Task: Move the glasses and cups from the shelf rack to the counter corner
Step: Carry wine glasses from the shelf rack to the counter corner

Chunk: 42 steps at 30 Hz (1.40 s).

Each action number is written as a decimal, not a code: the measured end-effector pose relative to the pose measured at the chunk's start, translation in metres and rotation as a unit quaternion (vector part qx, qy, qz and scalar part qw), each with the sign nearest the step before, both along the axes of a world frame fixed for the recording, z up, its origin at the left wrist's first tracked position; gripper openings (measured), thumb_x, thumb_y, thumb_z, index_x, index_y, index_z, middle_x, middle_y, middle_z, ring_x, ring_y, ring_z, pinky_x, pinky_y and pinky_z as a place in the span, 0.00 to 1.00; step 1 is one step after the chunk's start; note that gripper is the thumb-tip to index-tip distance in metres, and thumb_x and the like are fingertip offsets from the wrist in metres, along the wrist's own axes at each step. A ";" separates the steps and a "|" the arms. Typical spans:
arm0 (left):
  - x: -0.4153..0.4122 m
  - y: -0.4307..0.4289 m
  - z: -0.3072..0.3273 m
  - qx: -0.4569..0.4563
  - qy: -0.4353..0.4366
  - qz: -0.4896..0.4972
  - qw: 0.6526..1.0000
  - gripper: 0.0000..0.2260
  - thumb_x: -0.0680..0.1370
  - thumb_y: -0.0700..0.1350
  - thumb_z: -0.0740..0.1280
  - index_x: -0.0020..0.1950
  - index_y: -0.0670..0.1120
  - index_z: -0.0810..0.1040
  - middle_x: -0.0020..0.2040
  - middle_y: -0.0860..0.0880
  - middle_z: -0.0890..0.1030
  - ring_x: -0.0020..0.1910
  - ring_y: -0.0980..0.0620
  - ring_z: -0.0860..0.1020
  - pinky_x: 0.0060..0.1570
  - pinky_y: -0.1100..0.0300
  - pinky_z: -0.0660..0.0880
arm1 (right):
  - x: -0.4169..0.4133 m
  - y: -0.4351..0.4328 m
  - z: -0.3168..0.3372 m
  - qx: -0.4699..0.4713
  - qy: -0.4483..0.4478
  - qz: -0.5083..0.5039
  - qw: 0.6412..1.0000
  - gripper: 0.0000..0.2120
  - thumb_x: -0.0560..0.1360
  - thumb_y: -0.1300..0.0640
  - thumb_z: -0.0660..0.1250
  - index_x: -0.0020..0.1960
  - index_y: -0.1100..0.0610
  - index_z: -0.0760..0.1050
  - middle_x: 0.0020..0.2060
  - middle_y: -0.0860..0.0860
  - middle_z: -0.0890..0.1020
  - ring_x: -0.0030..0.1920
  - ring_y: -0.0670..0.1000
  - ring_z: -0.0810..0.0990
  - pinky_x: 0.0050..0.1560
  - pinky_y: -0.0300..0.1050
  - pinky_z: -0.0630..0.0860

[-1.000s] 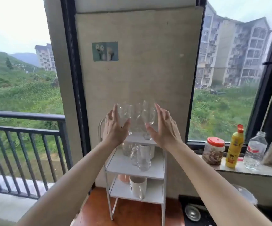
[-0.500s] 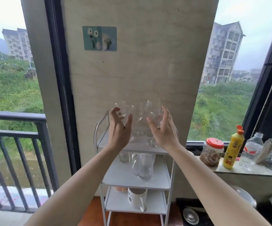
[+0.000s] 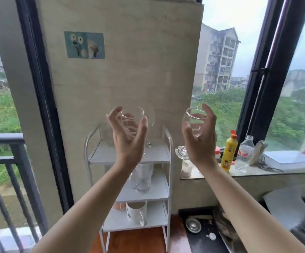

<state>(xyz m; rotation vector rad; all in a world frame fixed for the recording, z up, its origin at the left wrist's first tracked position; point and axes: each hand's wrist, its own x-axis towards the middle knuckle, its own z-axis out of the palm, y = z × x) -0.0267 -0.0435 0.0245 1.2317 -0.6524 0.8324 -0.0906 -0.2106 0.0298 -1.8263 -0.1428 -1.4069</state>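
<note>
My left hand (image 3: 128, 136) grips a clear stemmed glass (image 3: 132, 117) by the bowl, lifted above the top tier of the white shelf rack (image 3: 169, 154). My right hand (image 3: 201, 141) holds a second stemmed glass (image 3: 193, 121), carried to the right of the rack, its foot hanging over the counter corner (image 3: 193, 175). Another clear glass (image 3: 150, 125) still stands at the back of the top tier. On the middle tier are clear glass cups (image 3: 143, 179). The bottom tier carries a white mug (image 3: 136, 212) and a pinkish cup (image 3: 119, 206).
On the counter ledge right of the rack stand a jar with a red lid (image 3: 217, 152), a yellow bottle (image 3: 229, 152), a clear water bottle (image 3: 244, 154) and a white box (image 3: 286, 158). A concrete pillar rises behind the rack. A balcony railing (image 3: 5, 143) is at the left.
Both hands closed on a glass each and lifted them off the top tier. My right hand has moved right, off the rack toward the counter. The view has shifted left and closer.
</note>
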 end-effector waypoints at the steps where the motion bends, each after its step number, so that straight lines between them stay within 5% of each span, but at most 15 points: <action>1: -0.011 -0.014 -0.002 0.002 0.003 -0.021 1.000 0.24 0.76 0.52 0.69 0.67 0.49 0.63 0.49 0.51 0.74 0.41 0.61 0.76 0.41 0.64 0.75 | -0.014 -0.013 -0.004 0.002 0.001 -0.017 1.000 0.33 0.73 0.49 0.63 0.74 0.60 0.62 0.53 0.47 0.78 0.44 0.38 0.80 0.41 0.29 0.74; 6: -0.065 -0.101 -0.020 0.028 -0.002 -0.171 0.985 0.27 0.77 0.53 0.69 0.69 0.43 0.64 0.51 0.47 0.74 0.43 0.60 0.75 0.42 0.66 0.74 | -0.098 -0.087 -0.035 0.038 0.013 -0.135 0.990 0.27 0.72 0.49 0.64 0.69 0.56 0.66 0.53 0.45 0.78 0.46 0.36 0.80 0.43 0.27 0.72; 10: -0.127 -0.184 -0.041 0.059 0.009 -0.285 0.957 0.23 0.79 0.49 0.70 0.68 0.44 0.65 0.48 0.61 0.75 0.43 0.61 0.76 0.43 0.68 0.74 | -0.198 -0.145 -0.054 0.052 0.018 -0.253 0.966 0.28 0.73 0.46 0.65 0.69 0.57 0.67 0.54 0.46 0.79 0.48 0.36 0.79 0.49 0.32 0.73; 15: -0.233 -0.278 -0.049 0.080 0.021 -0.424 0.902 0.21 0.79 0.50 0.69 0.67 0.45 0.66 0.46 0.56 0.77 0.44 0.58 0.78 0.46 0.58 0.76 | -0.342 -0.194 -0.059 0.064 0.024 -0.370 0.926 0.26 0.73 0.49 0.66 0.68 0.56 0.67 0.53 0.39 0.79 0.48 0.34 0.79 0.48 0.25 0.70; 18: -0.308 -0.325 -0.049 0.095 0.032 -0.491 0.866 0.21 0.78 0.55 0.69 0.65 0.49 0.67 0.48 0.61 0.79 0.46 0.58 0.79 0.47 0.62 0.75 | -0.436 -0.219 -0.064 0.072 0.016 -0.433 0.899 0.31 0.71 0.46 0.65 0.70 0.58 0.68 0.53 0.47 0.79 0.47 0.39 0.79 0.52 0.38 0.74; 21: -0.396 -0.371 -0.053 0.108 0.046 -0.554 0.824 0.23 0.76 0.57 0.70 0.65 0.50 0.67 0.51 0.47 0.79 0.46 0.55 0.78 0.47 0.59 0.76 | -0.531 -0.244 -0.072 0.077 0.009 -0.484 0.872 0.29 0.71 0.46 0.66 0.69 0.56 0.67 0.54 0.53 0.80 0.45 0.50 0.81 0.47 0.46 0.78; 24: -0.477 -0.410 -0.056 0.123 0.050 -0.595 0.792 0.24 0.75 0.58 0.70 0.66 0.50 0.67 0.51 0.39 0.77 0.46 0.48 0.79 0.43 0.50 0.76 | -0.615 -0.271 -0.080 0.079 0.002 -0.524 0.848 0.29 0.72 0.46 0.66 0.69 0.58 0.68 0.53 0.52 0.80 0.42 0.43 0.81 0.44 0.36 0.77; 26: -0.531 -0.436 -0.057 0.134 0.048 -0.617 0.774 0.24 0.75 0.56 0.70 0.66 0.50 0.66 0.50 0.45 0.77 0.45 0.51 0.78 0.42 0.53 0.76 | -0.669 -0.289 -0.081 0.072 0.010 -0.548 0.833 0.29 0.73 0.46 0.66 0.69 0.58 0.68 0.52 0.49 0.80 0.44 0.38 0.80 0.43 0.28 0.73; 32: -0.647 -0.504 -0.062 0.177 0.053 -0.647 0.740 0.22 0.76 0.56 0.70 0.65 0.54 0.66 0.46 0.62 0.81 0.45 0.58 0.80 0.45 0.54 0.79 | -0.790 -0.346 -0.083 0.086 0.026 -0.589 0.803 0.28 0.71 0.46 0.66 0.69 0.54 0.67 0.51 0.43 0.79 0.45 0.42 0.81 0.45 0.33 0.74; 36: -0.703 -0.556 -0.073 0.190 0.067 -0.656 0.728 0.26 0.73 0.60 0.71 0.66 0.54 0.67 0.51 0.51 0.81 0.51 0.53 0.81 0.54 0.46 0.80 | -0.847 -0.386 -0.100 0.091 0.046 -0.604 0.791 0.28 0.71 0.45 0.67 0.68 0.52 0.67 0.51 0.44 0.79 0.42 0.44 0.82 0.42 0.27 0.72; 42: -0.799 -0.647 -0.099 0.219 0.072 -0.695 0.681 0.25 0.74 0.57 0.71 0.67 0.54 0.66 0.54 0.44 0.79 0.49 0.54 0.81 0.54 0.48 0.79 | -0.937 -0.446 -0.136 0.122 0.056 -0.638 0.758 0.30 0.70 0.46 0.68 0.69 0.53 0.68 0.53 0.46 0.79 0.42 0.45 0.82 0.43 0.27 0.73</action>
